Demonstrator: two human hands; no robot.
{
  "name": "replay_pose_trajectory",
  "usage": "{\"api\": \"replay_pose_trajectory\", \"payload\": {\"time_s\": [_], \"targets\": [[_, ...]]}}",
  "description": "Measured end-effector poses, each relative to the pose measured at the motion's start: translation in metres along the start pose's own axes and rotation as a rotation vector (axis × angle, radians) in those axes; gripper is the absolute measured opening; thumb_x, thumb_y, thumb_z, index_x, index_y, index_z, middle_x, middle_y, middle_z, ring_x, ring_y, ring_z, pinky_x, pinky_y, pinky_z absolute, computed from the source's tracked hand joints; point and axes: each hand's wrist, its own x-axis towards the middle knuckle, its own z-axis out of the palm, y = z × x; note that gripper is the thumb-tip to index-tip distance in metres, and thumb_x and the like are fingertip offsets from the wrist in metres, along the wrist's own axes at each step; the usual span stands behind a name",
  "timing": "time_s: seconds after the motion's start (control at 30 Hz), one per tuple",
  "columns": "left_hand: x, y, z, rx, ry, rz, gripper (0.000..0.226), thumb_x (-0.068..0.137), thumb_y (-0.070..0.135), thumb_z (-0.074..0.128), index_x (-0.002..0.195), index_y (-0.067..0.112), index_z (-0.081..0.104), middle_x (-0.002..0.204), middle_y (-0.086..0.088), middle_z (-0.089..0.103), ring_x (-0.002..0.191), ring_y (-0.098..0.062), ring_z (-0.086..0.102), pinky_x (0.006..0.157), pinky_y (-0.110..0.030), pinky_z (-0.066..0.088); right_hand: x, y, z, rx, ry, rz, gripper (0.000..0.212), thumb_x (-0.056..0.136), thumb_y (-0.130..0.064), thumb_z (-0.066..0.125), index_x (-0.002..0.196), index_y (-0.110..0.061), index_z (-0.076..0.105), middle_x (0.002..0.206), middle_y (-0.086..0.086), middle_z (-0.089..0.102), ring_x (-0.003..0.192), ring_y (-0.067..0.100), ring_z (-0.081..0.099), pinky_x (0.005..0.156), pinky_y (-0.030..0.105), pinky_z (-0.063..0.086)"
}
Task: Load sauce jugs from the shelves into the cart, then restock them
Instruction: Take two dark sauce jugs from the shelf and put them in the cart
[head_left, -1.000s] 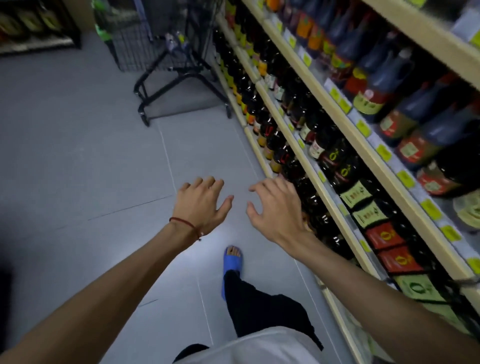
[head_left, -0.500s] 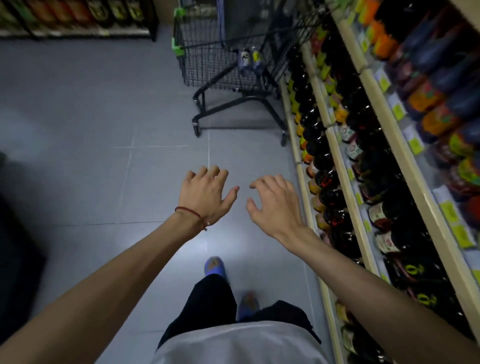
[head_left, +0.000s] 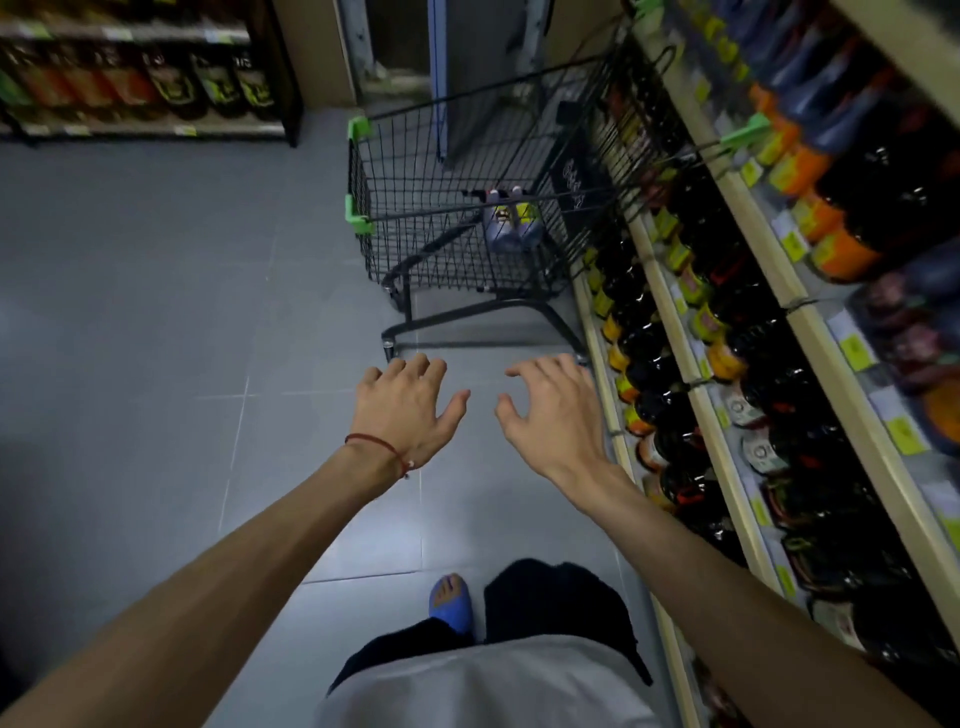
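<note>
Both arms reach forward over the grey floor (head_left: 156, 312) of a shop aisle. The left hand (head_left: 402, 410) is palm down with its fingers spread and lightly bent, thumb out to the side, and holds nothing. A red string (head_left: 371, 444) circles its wrist. The right hand (head_left: 553, 415) is level with it across a small gap. Its fingers are likewise spread, hooked a little at the tips, and it too holds nothing.

The cart (head_left: 395, 218), black wire with green corner guards, stands ahead of both hands, and neither touches it. In this view its base frame and near wheels show just past the fingertips. It stands close against the shelves (head_left: 714, 431) that run along the person's right. Two jugs (head_left: 511, 228) lie low in the basket toward its right side, seen through the mesh with pale caps showing, well apart from the hands.

Shelf jugs (head_left: 649, 358), dark with yellow and orange labels, fill the tiers. The lowest rows sit just to the right of the right hand and forearm, apart from them. Another rack (head_left: 156, 130) of bottles stands across the aisle, far left. Below the arms are a blue slipper (head_left: 451, 605), dark trousers (head_left: 556, 597) and a white shirt (head_left: 483, 686).
</note>
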Motion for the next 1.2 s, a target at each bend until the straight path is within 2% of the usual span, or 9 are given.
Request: {"api": "replay_pose_trajectory", "payload": {"time_s": [0.1, 0.27, 0.47, 0.6, 0.73, 0.9, 1.1, 1.2], "targets": [[0.053, -0.017, -0.003, -0.013, 0.027, 0.017, 0.054, 0.096, 0.061, 0.029, 0.114, 0.020, 0.059, 0.106, -0.001, 0.065, 0.096, -0.026, 0.062, 0.082, -0.040, 0.047, 0.052, 0.003, 0.008, -0.013, 0.010, -0.015, 0.035, 0.086, -0.036, 0.063, 0.111, -0.014, 0.073, 0.106, -0.001, 0.072, 0.107, 0.025, 0.059, 0.093, 0.040, 0.044], [0.159, -0.040, 0.004, -0.042, 0.021, 0.015, 0.056, 0.095, 0.062, 0.026, 0.115, 0.021, 0.058, 0.103, -0.001, 0.065, 0.094, -0.026, 0.062, 0.081, -0.039, 0.047, 0.154, 0.023, 0.034, -0.057, 0.026, -0.072, 0.033, 0.087, -0.033, 0.062, 0.110, -0.014, 0.074, 0.105, 0.000, 0.072, 0.105, 0.025, 0.059, 0.091, 0.040, 0.044], [0.286, -0.055, 0.007, -0.069, -0.016, 0.033, 0.052, 0.097, 0.062, 0.028, 0.120, 0.023, 0.054, 0.106, 0.001, 0.063, 0.096, -0.024, 0.062, 0.085, -0.041, 0.050, 0.284, 0.059, 0.062, 0.006, 0.076, -0.075, 0.029, 0.087, -0.032, 0.062, 0.107, -0.014, 0.071, 0.102, 0.002, 0.067, 0.097, 0.027, 0.059, 0.082, 0.041, 0.046], [0.368, -0.062, 0.001, -0.088, 0.012, 0.004, 0.049, 0.099, 0.060, 0.031, 0.120, 0.023, 0.056, 0.106, 0.000, 0.064, 0.098, -0.024, 0.063, 0.086, -0.040, 0.050, 0.364, 0.084, 0.069, -0.053, -0.021, -0.074, 0.034, 0.089, -0.037, 0.057, 0.112, -0.016, 0.069, 0.104, 0.002, 0.063, 0.099, 0.027, 0.057, 0.084, 0.042, 0.045], [0.435, -0.069, 0.006, -0.068, -0.041, 0.010, 0.051, 0.098, 0.062, 0.027, 0.118, 0.025, 0.054, 0.106, 0.002, 0.063, 0.099, -0.022, 0.062, 0.085, -0.041, 0.050, 0.431, 0.108, 0.082, -0.114, -0.074, -0.038, 0.038, 0.087, -0.041, 0.053, 0.110, -0.016, 0.069, 0.105, 0.002, 0.064, 0.099, 0.027, 0.056, 0.085, 0.041, 0.043], [0.523, -0.077, 0.028, -0.098, -0.125, 0.034, 0.050, 0.098, 0.061, 0.028, 0.119, 0.023, 0.055, 0.109, 0.001, 0.063, 0.102, -0.024, 0.062, 0.084, -0.041, 0.049, 0.507, 0.143, 0.102, -0.144, -0.137, 0.012, 0.035, 0.084, -0.040, 0.062, 0.111, -0.018, 0.065, 0.105, 0.003, 0.064, 0.101, 0.027, 0.056, 0.082, 0.041, 0.044], [0.621, -0.081, 0.069, -0.122, -0.262, 0.070, 0.051, 0.098, 0.060, 0.030, 0.124, 0.023, 0.053, 0.117, 0.000, 0.062, 0.107, -0.026, 0.062, 0.085, -0.042, 0.050, 0.577, 0.183, 0.144, -0.150, -0.262, 0.104, 0.034, 0.083, -0.037, 0.062, 0.111, -0.018, 0.064, 0.105, 0.003, 0.064, 0.100, 0.027, 0.055, 0.085, 0.041, 0.047], [0.661, -0.080, 0.096, -0.114, -0.351, 0.080, 0.053, 0.098, 0.061, 0.026, 0.128, 0.024, 0.049, 0.124, -0.001, 0.058, 0.111, -0.026, 0.058, 0.084, -0.042, 0.047, 0.602, 0.206, 0.171, -0.138, -0.311, 0.131, 0.037, 0.086, -0.039, 0.052, 0.114, -0.018, 0.064, 0.107, 0.003, 0.064, 0.102, 0.026, 0.054, 0.086, 0.041, 0.049]]}}
